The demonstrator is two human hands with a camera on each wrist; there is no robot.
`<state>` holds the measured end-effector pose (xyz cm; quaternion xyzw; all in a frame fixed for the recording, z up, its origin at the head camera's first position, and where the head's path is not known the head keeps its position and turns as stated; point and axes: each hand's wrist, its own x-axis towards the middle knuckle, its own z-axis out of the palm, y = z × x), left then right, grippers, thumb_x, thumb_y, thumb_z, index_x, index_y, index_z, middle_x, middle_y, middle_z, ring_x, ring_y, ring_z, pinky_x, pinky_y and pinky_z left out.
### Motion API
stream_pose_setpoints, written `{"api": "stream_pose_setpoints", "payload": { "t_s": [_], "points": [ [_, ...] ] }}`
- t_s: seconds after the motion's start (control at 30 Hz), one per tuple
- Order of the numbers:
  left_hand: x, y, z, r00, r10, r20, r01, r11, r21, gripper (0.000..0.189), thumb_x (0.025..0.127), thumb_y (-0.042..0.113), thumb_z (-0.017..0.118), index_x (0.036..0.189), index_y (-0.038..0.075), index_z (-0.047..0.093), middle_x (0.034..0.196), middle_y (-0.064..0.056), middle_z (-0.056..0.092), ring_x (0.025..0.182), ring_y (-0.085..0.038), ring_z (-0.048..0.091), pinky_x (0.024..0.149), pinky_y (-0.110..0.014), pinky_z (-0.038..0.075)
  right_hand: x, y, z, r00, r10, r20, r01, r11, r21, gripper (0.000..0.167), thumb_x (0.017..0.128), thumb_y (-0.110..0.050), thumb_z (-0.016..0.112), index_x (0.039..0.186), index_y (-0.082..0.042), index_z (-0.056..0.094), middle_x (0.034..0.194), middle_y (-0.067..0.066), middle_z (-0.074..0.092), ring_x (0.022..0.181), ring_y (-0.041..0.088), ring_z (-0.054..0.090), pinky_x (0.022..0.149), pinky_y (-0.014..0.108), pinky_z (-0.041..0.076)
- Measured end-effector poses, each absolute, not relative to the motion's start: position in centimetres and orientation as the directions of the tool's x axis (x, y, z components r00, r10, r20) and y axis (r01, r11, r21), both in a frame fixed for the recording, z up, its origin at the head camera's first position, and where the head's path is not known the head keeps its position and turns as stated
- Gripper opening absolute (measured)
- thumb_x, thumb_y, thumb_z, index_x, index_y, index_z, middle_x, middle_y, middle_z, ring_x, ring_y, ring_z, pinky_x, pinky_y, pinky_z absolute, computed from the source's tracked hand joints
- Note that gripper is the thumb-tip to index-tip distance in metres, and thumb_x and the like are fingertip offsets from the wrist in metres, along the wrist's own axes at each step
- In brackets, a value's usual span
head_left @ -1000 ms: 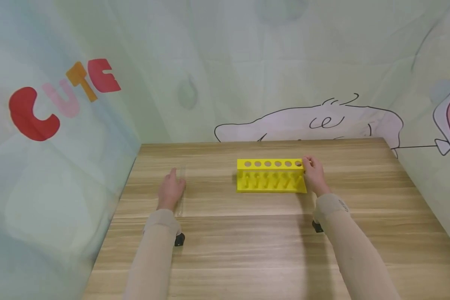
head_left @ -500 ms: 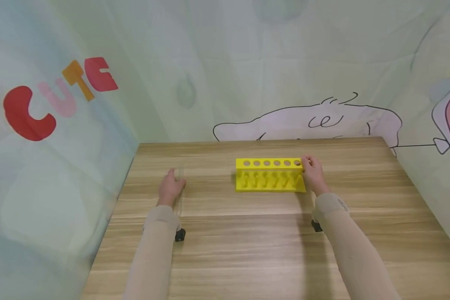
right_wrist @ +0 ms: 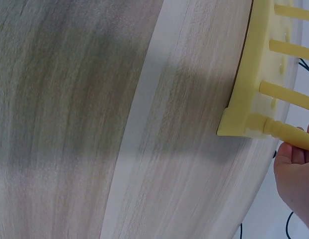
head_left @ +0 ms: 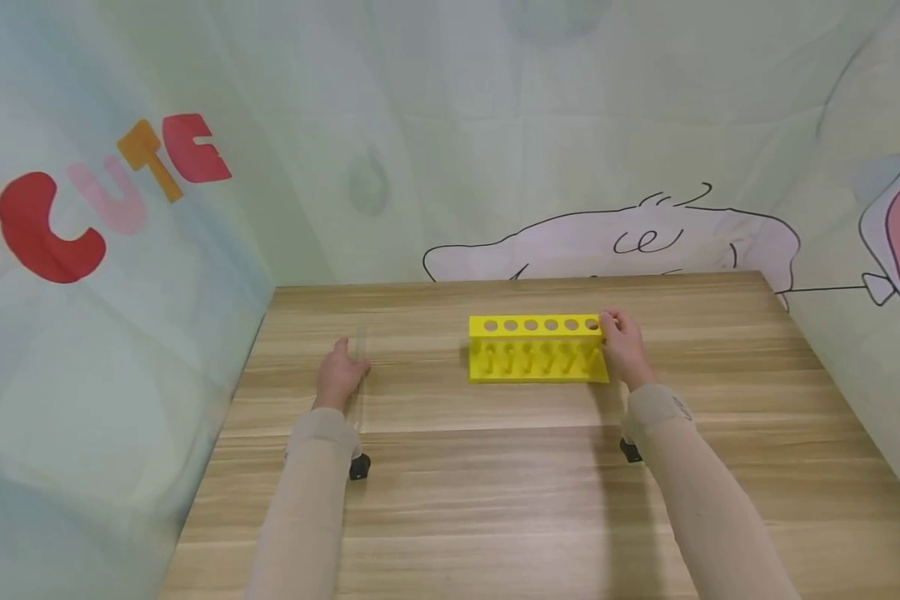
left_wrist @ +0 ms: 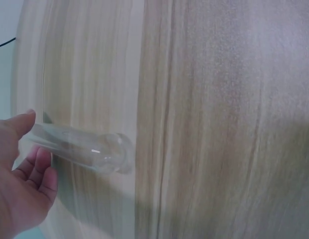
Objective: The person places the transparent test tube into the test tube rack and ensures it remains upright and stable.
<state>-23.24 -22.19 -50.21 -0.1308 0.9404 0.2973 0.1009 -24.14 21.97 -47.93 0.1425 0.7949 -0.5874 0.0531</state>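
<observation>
Left cuff (head_left: pixel 324 423) crept forward, the clear tube (left_wrist: pixel 84 147) partly hidden.

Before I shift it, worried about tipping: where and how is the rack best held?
Probably by both ends of its top, from left and right: the rack stands upright, is long, and a row of holes runs between those ends.

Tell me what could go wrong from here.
The clear test tube might slip or roll, since the left grip has it partway along and its near end juts past the hold. The yellow test tube rack could swing if bumped, since the right grip has only its right end.
</observation>
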Motion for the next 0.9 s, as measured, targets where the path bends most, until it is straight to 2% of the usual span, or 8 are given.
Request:
{"api": "stream_pose_setpoints", "payload": {
  "t_s": [0.33,0.53,0.77,0.9],
  "points": [
    [-23.42,-22.17,-50.00,-0.941,-0.142,-0.308,-0.288,0.814,0.505,0.061,0.085,0.026,0.045,0.136,0.000,0.025,0.134,-0.026,0.035,0.115,-0.041,0.041,0.095,-0.050,0.036,-24.17,21.98,-47.78,-0.953,0.166,-0.254,0.292,0.272,-0.917,0.040,0.095,-0.037,0.028,0.117,-0.005,0.039,0.122,0.016,0.046,0.108,0.024,0.042,0.094,0.035,0.037],
    [-23.38,-21.97,-50.02,-0.932,-0.144,-0.333,-0.307,0.802,0.512,0.060,0.085,0.027,0.046,0.136,0.001,0.026,0.134,-0.027,0.035,0.115,-0.041,0.041,0.095,-0.050,0.036,-24.17,21.93,-47.79,-0.951,0.164,-0.261,0.296,0.257,-0.920,0.039,0.095,-0.036,0.029,0.118,-0.005,0.038,0.122,0.016,0.046,0.109,0.025,0.041,0.097,0.037,0.036],
    [-23.36,-21.79,-50.18,-0.932,-0.141,-0.335,-0.308,0.795,0.523,0.059,0.086,0.026,0.047,0.134,-0.001,0.027,0.130,-0.028,0.039,0.111,-0.040,0.044,0.091,-0.049,0.040,-24.22,21.85,-47.92,-0.953,0.175,-0.249,0.288,0.254,-0.923,0.038,0.096,-0.035,0.029,0.116,-0.004,0.039,0.120,0.016,0.046,0.105,0.024,0.042,0.093,0.034,0.038],
    [-23.45,-21.76,-50.29,-0.930,-0.138,-0.340,-0.309,0.795,0.522,0.058,0.086,0.027,0.047,0.133,-0.001,0.029,0.129,-0.027,0.040,0.111,-0.040,0.044,0.091,-0.048,0.041,-24.27,21.85,-47.99,-0.950,0.186,-0.252,0.293,0.248,-0.923,0.038,0.096,-0.033,0.030,0.117,-0.004,0.039,0.120,0.016,0.046,0.107,0.025,0.042,0.096,0.037,0.037]
  ]
}}
